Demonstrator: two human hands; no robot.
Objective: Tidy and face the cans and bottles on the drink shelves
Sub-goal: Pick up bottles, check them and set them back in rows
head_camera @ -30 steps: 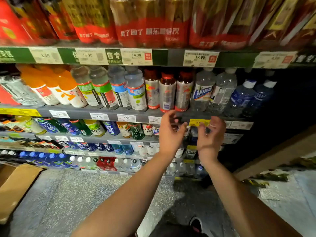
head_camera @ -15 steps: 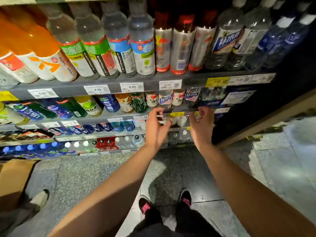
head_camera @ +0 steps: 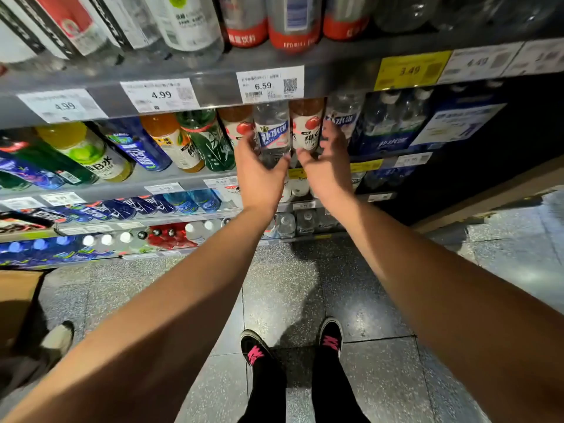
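Clear plastic bottle with blue label (head_camera: 272,134) stands upright just ahead of left hand (head_camera: 259,169), fingers curled round its base. Right hand (head_camera: 328,166) half-open, grasp unclear, beside peach-labelled white bottle (head_camera: 306,126).

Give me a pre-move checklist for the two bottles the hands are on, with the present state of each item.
1. Left hand around the clear blue-label bottle: ok, fingers curl round its lower part.
2. Right hand on the peach-picture bottle: cannot tell, fingers are curved beside it but contact is hidden.
3. Blue label facing out: ok.
4. Peach label facing out: ok.
5. Both bottles upright: ok.
6. Bottles flush with the shelf edge: cannot tell, hands cover their bases.
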